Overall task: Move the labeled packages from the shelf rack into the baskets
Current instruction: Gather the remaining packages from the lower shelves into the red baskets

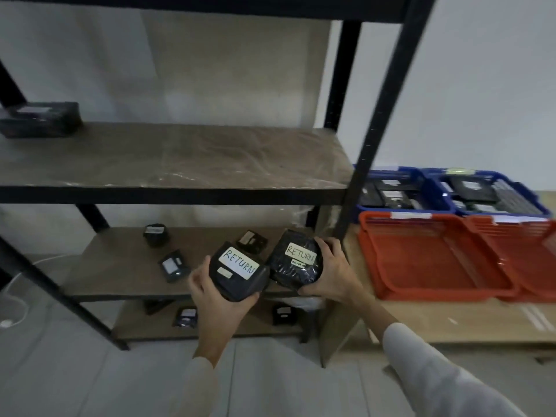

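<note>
My left hand [210,296] grips a black package [237,270] with a white label reading RETURN, held in front of the lower shelf [120,266]. My right hand [334,272] grips a second black package [296,260], also labeled RETURN, just right of the first and close to the rack's front post [361,164]. Three small labeled packages lie on that shelf: one at the back [155,234], one in the middle [173,265], one behind the held pair [252,241]. To the right stand two red baskets [433,260] [529,254] and two blue baskets [400,191] [493,191].
A larger black package [42,118] lies at the left of the middle shelf. More packages [186,316] [282,315] sit on the bottom shelf. The blue baskets hold several packages. The baskets rest on a low wooden table [451,320]. White cables [12,314] lie on the floor at left.
</note>
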